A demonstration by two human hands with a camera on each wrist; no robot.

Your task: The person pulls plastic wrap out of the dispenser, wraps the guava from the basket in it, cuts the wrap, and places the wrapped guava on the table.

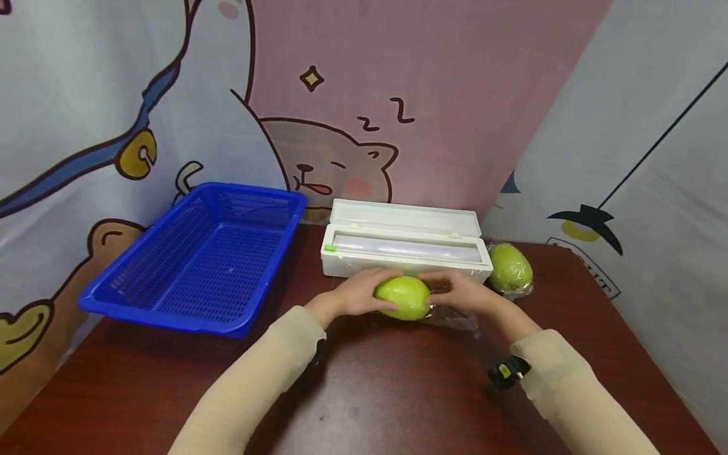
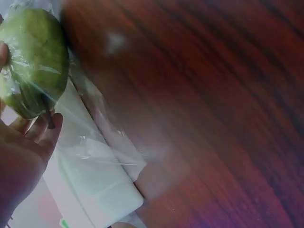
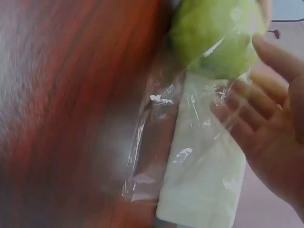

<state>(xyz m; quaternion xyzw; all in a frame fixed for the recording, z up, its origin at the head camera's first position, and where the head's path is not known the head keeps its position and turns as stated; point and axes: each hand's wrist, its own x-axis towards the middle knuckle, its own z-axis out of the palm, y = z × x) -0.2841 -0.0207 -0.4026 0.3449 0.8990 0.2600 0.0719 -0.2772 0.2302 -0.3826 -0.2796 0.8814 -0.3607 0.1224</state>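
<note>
A green pear (image 1: 405, 297) is partly covered by clear plastic wrap (image 3: 164, 137) and held above the table in front of the white wrap box. My left hand (image 1: 363, 292) grips its left end, fingers behind and thumb in front. The dark stem (image 2: 49, 116) shows near those fingers in the left wrist view. At the pear's right end is my right hand (image 1: 463, 292), its thumb by the fruit and its fingers fairly straight against the loose film. The film's free part trails to the right. Part of the pear's back is hidden by the hands.
The white wrap box (image 1: 406, 256) stands behind the hands with its lid up and a film roll (image 1: 406, 248) inside. Another green pear (image 1: 510, 268), wrapped in film, sits right of it. A blue basket (image 1: 170, 321) lies at left on the brown table (image 1: 398, 404).
</note>
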